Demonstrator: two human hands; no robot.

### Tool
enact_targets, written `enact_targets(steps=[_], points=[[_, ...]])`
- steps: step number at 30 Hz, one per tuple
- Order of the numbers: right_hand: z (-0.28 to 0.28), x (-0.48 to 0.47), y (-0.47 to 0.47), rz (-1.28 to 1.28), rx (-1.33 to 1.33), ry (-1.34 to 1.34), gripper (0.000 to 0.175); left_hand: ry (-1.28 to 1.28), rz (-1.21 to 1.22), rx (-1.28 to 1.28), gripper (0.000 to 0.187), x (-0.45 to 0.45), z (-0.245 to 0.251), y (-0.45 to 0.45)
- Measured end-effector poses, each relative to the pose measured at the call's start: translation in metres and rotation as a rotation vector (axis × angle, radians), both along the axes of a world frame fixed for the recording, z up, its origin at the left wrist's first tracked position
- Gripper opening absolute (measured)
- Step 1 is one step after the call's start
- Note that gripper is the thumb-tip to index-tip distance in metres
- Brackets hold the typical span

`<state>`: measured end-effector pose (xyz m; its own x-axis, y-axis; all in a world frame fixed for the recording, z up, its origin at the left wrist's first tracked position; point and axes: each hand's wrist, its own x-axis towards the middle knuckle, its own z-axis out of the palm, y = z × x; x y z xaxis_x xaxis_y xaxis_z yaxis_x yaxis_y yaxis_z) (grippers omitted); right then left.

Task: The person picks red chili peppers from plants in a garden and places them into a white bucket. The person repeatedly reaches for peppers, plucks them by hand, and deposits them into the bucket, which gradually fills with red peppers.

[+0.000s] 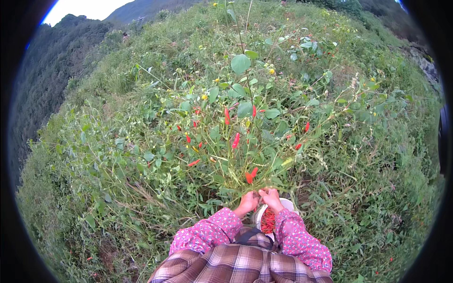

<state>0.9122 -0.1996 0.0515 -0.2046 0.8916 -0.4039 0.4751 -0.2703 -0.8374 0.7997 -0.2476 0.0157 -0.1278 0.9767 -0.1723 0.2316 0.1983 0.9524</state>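
Observation:
My left hand (pixel 248 202) and my right hand (pixel 271 198) are close together, low in front of me, at the base of a chili pepper plant (pixel 231 166). Their fingers are bent in among its thin stems, and leaves and blur hide what lies between the fingertips. Two red chili peppers (pixel 250 175) hang just above my hands. Farther up are more red ones, including one chili (pixel 236 140) in the middle. Beneath my hands and right forearm stands a white bucket (pixel 288 204), partly covered by them. Many picked red chilies (pixel 268 221) lie inside it.
Dense weeds (pixel 116 166) surround the plant on a slope. A tall leafy weed (pixel 241 64) rises in front of me. Dry grass stalks (pixel 145 194) lean in at the left, and a flowering stalk (pixel 348 95) arches over on the right. Wooded hills (pixel 56 60) stand beyond.

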Motion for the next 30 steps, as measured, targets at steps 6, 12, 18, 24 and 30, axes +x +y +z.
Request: enact_targets(steps=[6, 12, 18, 24, 30], points=[[0.013, -0.006, -0.015, 0.118, -0.084, 0.117, 0.021, -0.46, -0.147, -0.381, 0.046, -0.043, 0.019, -0.04], [0.044, 0.005, -0.03, 0.103, -0.027, 0.222, 0.016, -0.568, -0.065, -0.322, 0.012, -0.085, 0.043, -0.071], [0.12, -0.017, -0.003, 0.136, 0.205, 0.351, 0.019, -0.3, 0.377, 0.296, 0.009, -0.129, 0.118, -0.054], [0.189, -0.083, 0.048, 0.26, 0.426, 0.457, 0.025, -0.012, 0.385, 0.598, 0.029, -0.134, 0.182, 0.007], [0.189, -0.115, 0.054, 0.327, 0.366, 0.456, 0.018, 0.187, 0.35, 0.696, 0.015, -0.114, 0.186, 0.023]])
